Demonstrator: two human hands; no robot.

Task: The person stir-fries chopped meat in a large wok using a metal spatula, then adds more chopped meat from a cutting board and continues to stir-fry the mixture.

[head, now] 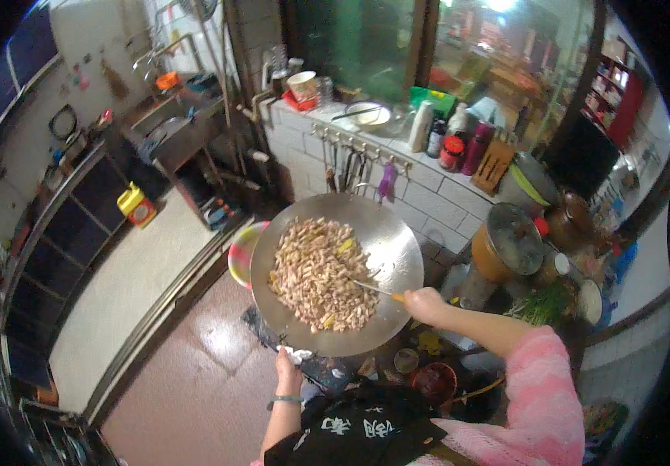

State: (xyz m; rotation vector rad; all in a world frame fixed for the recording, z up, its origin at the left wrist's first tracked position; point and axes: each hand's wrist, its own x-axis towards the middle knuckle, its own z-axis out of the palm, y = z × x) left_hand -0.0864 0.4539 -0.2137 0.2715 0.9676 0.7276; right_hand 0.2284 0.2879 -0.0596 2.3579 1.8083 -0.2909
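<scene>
A large round metal wok (396, 239) lies before me, holding a heap of small pale-brown food pieces (317, 274), perhaps sliced meat, with a few yellow-green bits. My right hand (422, 305) grips the orange handle of a metal cooking utensil (374, 288) at the wok's right side; the tool's far end is buried in the food. At the near rim my left hand (289, 368) holds a white cloth (295, 354) against the wok's edge. A grey bangle is on the left wrist.
Beyond the wok, a tiled ledge (335, 125) carries bottles, a bowl and a slotted wooden rack (493, 160); utensils hang below. A pot (512, 242) and green herbs (544, 304) stand right. A colourful basin (242, 253) sits behind the wok's left rim. A yellow jug (137, 205) stands farther left.
</scene>
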